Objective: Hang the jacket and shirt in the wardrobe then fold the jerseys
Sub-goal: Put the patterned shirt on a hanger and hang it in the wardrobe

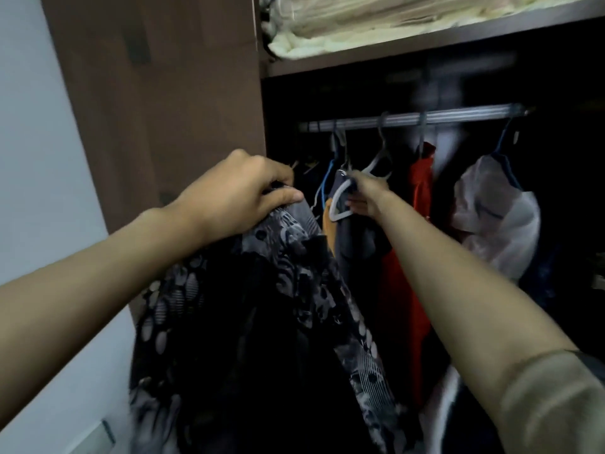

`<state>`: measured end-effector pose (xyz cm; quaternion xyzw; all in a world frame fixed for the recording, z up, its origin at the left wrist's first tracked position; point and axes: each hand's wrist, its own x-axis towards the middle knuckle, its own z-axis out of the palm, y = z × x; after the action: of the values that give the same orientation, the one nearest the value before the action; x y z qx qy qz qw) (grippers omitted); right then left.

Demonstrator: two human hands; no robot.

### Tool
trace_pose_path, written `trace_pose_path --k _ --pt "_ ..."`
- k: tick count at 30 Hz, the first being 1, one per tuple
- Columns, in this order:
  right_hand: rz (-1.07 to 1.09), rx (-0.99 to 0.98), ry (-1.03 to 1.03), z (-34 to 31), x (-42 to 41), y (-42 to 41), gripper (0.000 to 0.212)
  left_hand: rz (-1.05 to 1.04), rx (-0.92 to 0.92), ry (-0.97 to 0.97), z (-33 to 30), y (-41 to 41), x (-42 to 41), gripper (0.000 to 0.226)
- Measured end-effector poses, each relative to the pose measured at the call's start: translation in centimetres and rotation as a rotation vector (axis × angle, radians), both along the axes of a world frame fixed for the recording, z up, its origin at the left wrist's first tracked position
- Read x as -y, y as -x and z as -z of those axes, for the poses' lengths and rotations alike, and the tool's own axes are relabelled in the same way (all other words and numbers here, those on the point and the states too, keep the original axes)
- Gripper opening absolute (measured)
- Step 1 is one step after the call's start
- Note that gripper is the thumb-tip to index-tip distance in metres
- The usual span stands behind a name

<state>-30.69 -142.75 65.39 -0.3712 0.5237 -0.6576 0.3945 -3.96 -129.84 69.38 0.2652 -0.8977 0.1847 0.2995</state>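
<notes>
Inside the dark brown wooden wardrobe (157, 93), clothes hang from a metal rail (409, 117) at one o'clock. The left hand (235, 194) grips the black-and-grey patterned shirt (262, 306) at centre; the right hand (366, 198) pinches a hanging dark grey garment (357, 244) and its white plastic hanger (340, 204). The interior is dim and blurred.

Dim wardrobe corner beside a pale wall

A brown wardrobe door (157, 103) stood open against the pale wall (39, 158); inside, a metal rail (409, 118) crossed the dark interior beneath a shelf (425, 49) holding cream bedding (376, 24).
</notes>
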Motion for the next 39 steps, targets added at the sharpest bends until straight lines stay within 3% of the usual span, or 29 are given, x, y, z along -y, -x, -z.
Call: trace_pose_path --k 1,4,11,14,19,22,25,27,29,32,35,39 --pt "-0.039 0.090 0.006 -0.2 1.1 0.4 0.013 -0.012 0.003 -0.007 0.1 0.0 0.4 0.033" --pt "-0.040 0.315 0.136 -0.5 3.1 1.5 0.036 -0.032 -0.008 -0.036 0.4 -0.2 1.5 0.033" --pt "-0.026 0.394 0.253 0.5 0.7 2.2 0.032 -0.037 -0.044 -0.052 1.1 -1.4 2.3 0.032" --pt "0.040 0.238 0.194 0.5 -0.8 3.9 0.030 -0.013 -0.037 -0.072 1.2 -1.7 2.7 0.031" --pt "-0.238 0.138 0.132 2.8 -5.0 3.5 0.035 0.025 -0.028 -0.094 1.8 -2.1 3.2 0.032" --pt "-0.235 -0.009 0.134 5.8 -8.1 0.8 0.035 0.022 -0.033 -0.113 2.4 -3.0 3.6 0.032" --pt "-0.330 -0.201 -0.062 8.7 -10.6 0.1 0.041 0.023 -0.025 -0.131 2.7 -3.6 3.8 0.031" --pt "-0.293 -0.325 -0.179 10.2 -11.7 -0.1 0.033 0.035 -0.008 -0.143 2.7 -3.8 3.4 0.030" --pt "-0.096 -0.393 -0.149 11.0 -12.7 -0.3 0.021 0.039 -0.001 -0.154 2.5 -4.0 3.2 0.030" --pt "0.062 -0.368 -0.028 11.1 -15.9 -0.8 0.028 0.021 0.003 -0.156 2.2 -4.4 3.2 0.034" --pt "0.006 -0.365 0.079 10.6 -21.7 -2.2 0.041 -0.018 -0.012 -0.158 2.0 -5.1 3.3 0.034" --pt "-0.184 -0.420 0.203 10.7 -28.4 -4.9 0.043 -0.048 -0.025 -0.187 2.0 -5.9 3.4 0.027"
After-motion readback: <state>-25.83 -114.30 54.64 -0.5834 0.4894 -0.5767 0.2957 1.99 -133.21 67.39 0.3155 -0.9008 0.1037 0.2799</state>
